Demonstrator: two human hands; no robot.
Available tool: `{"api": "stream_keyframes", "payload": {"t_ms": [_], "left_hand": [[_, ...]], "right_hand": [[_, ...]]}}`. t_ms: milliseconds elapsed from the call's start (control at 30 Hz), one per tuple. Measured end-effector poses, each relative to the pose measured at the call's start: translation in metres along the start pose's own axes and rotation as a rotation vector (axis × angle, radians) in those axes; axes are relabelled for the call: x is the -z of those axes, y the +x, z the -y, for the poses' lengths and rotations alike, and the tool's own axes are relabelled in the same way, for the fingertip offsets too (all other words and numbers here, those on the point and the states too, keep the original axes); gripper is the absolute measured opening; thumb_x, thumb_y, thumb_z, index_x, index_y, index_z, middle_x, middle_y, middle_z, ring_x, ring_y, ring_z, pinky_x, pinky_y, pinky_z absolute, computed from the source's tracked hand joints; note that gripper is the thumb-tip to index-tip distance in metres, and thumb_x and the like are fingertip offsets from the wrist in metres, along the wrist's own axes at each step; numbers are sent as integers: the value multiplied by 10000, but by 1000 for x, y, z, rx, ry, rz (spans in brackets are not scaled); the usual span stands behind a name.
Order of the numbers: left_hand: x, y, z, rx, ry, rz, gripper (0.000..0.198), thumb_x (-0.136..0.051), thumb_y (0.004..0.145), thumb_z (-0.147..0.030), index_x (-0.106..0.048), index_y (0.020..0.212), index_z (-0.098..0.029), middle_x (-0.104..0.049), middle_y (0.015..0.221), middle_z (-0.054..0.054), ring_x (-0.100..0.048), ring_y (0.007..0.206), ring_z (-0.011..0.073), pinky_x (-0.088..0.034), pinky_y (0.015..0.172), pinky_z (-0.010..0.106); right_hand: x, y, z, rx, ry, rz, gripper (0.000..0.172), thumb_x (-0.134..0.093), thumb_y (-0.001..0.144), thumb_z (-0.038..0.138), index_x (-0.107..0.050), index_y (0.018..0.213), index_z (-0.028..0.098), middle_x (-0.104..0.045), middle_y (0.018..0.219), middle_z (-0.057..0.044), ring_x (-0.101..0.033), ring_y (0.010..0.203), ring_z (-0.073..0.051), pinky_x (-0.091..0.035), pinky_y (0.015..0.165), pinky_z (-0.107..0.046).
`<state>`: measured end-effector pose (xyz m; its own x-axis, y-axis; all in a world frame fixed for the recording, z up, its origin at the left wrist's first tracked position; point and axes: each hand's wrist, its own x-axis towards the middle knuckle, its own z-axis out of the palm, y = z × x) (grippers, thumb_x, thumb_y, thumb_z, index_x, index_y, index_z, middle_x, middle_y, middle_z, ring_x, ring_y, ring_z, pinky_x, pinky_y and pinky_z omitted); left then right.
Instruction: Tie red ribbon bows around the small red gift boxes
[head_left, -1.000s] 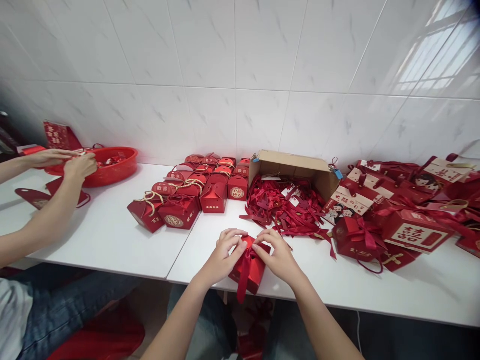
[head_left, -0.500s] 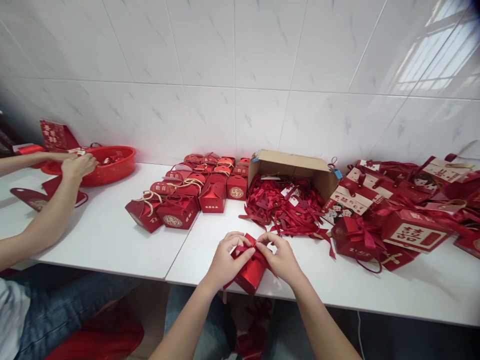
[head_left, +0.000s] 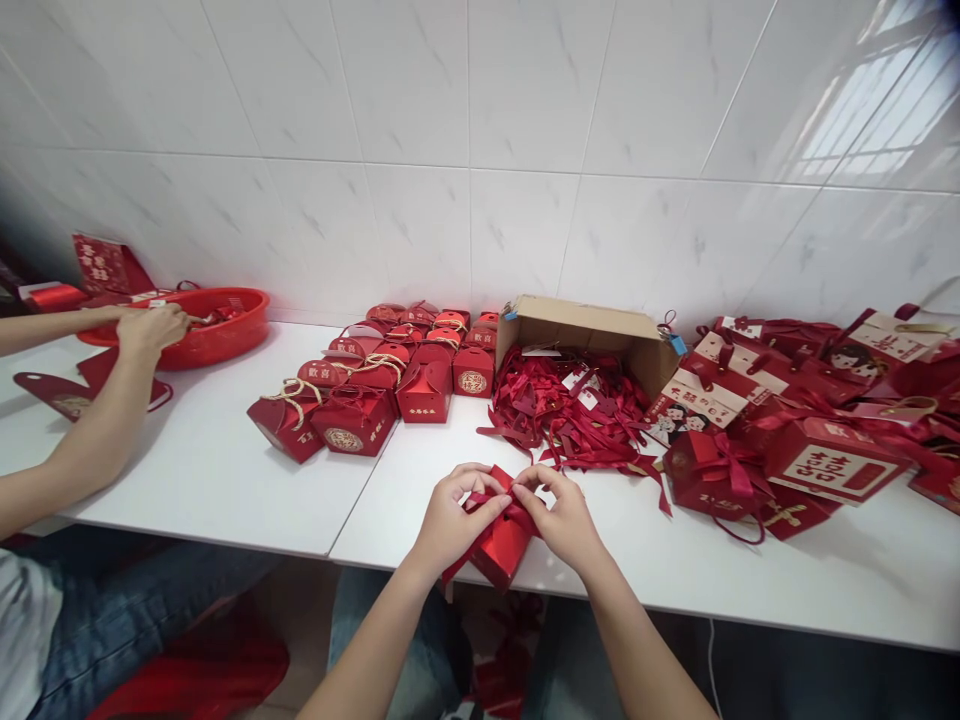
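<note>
A small red gift box (head_left: 501, 555) stands at the table's front edge, straight before me. Over its top runs a dark red ribbon (head_left: 466, 562), one tail trailing down on the left. My left hand (head_left: 459, 515) pinches the ribbon between thumb and index finger, from the left side. From the right, my right hand (head_left: 559, 512) pinches the ribbon too, its fingertips almost meeting those of the left above the box. Just what loop or knot lies between the fingertips is hidden. Beyond my hands is a heap of loose red ribbons (head_left: 574, 415).
The ribbons spill from a cardboard box (head_left: 592, 318) lying on its side. Several finished red boxes (head_left: 356, 425) stand in rows left of it. Another pile of gift boxes (head_left: 832, 465) fills the right. At far left, a co-worker's hands (head_left: 146, 325) work by a red basin (head_left: 225, 345).
My hands keep their pinch on the ribbon and have barely moved. The ribbon on the right side of the box sits a little differently. The co-worker's hands have shifted slightly.
</note>
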<state>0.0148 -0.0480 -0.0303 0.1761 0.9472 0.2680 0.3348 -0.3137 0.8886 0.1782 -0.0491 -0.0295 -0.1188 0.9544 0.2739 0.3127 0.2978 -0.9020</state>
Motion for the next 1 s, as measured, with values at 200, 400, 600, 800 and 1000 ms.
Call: {"api": "stream_keyframes", "payload": {"t_ms": [200,400,600,800,1000], "left_hand": [[-3,0,3,-47,14,-60,398,-644,733,-244,-336,485,-204,-707,770,36,-579,984,211,-436,853,347],[-8,-5,7,-129,116,-147,457,-646,740,-252,-271,484,-195,-716,736,24,-597,969,237,-376,881,413],[-9,-7,11,-144,75,-146,478,-644,744,-240,-240,492,-193,-702,692,20,-613,911,226,-397,861,409],[-6,-5,8,-74,48,-102,449,-661,716,-235,-279,485,-198,-697,712,40,-615,908,224,-430,866,402],[-1,-5,2,71,-130,-27,139,-639,743,-280,-606,673,-165,-691,899,84,-638,876,196,-519,754,297]], "right_hand": [[-4,0,-3,-11,59,-38,102,-530,807,245,-581,743,184,-625,730,-18,-568,721,-161,-440,704,-281],[-6,0,-10,-44,160,-39,135,-544,811,301,-565,747,184,-607,734,-27,-568,708,-166,-459,701,-297],[-3,3,-29,-99,210,-168,164,-565,797,352,-555,779,190,-586,733,-22,-556,678,-161,-463,669,-294],[-2,4,-34,-108,241,-172,211,-586,785,399,-565,779,189,-596,733,-27,-575,676,-166,-491,678,-304],[3,2,-25,-76,179,-134,193,-569,802,381,-560,785,188,-609,749,-40,-598,705,-178,-497,701,-317]]}}
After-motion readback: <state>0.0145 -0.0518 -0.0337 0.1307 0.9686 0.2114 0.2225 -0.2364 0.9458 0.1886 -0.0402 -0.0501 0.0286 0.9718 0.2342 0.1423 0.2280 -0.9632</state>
